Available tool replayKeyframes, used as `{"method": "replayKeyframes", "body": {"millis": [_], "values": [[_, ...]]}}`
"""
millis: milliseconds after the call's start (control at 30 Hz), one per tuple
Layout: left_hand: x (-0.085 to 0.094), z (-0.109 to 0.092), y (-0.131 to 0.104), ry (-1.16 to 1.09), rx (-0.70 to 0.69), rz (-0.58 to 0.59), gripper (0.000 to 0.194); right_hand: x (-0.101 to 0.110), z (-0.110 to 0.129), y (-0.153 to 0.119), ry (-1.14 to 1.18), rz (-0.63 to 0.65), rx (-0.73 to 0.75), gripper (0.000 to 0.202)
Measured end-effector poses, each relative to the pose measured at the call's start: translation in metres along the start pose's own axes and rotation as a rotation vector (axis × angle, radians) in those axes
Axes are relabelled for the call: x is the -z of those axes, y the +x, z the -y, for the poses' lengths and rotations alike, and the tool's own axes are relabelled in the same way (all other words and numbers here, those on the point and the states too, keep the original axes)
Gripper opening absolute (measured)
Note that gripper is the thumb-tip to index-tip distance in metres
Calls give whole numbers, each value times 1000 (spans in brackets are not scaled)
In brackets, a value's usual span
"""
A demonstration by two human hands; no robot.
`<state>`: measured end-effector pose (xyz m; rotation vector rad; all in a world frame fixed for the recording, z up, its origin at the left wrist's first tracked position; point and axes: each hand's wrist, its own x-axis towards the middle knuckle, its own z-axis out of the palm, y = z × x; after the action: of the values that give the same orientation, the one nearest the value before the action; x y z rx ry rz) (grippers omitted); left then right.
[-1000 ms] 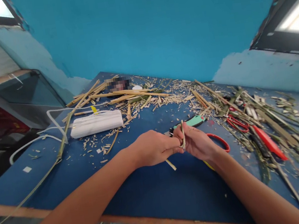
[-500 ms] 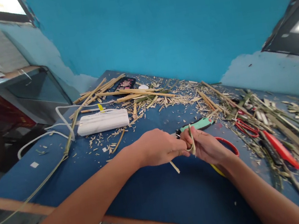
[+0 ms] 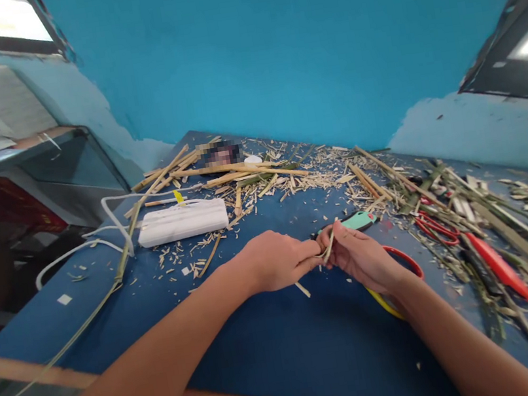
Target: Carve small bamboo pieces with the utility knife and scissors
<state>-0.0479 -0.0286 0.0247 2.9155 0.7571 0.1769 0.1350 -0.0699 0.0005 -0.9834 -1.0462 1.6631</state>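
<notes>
Over blue table (image 3: 276, 348), left hand (image 3: 278, 261), right hand (image 3: 362, 256) pinch bamboo strip (image 3: 329, 246)

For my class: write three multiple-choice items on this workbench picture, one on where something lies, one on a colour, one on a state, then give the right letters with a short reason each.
1. Where does the white power strip lie on the table?
A. beyond the left hand
B. under the right hand
C. at the table's near edge

2. What colour is the knife handle just beyond the hands?
A. black
B. mint green
C. orange

3. How is the bamboo strip held?
A. lying loose on the table
B. in the left hand alone
C. pinched between both hands

Answers: 1 A, the strip lies beyond and left of that hand. 2 B, pale green shows behind the fingers. 3 C, both hands' fingers close on it.
</notes>
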Motion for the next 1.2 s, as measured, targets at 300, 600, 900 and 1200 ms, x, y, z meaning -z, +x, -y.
{"method": "replayKeyframes", "body": {"millis": [300,600,900,1200], "values": [[-15,5,7,-22,3,-51,25,2,-8,8,-378,-152,107,30],[-9,5,3,0,69,-28,28,7,7,1,-688,-5,51,25],[-10,3,6,23,215,15,50,1,18,-6,-777,91,-24,16],[5,29,0,-8,356,-106,66,38,35,-20,-691,98,-200,18]]}}
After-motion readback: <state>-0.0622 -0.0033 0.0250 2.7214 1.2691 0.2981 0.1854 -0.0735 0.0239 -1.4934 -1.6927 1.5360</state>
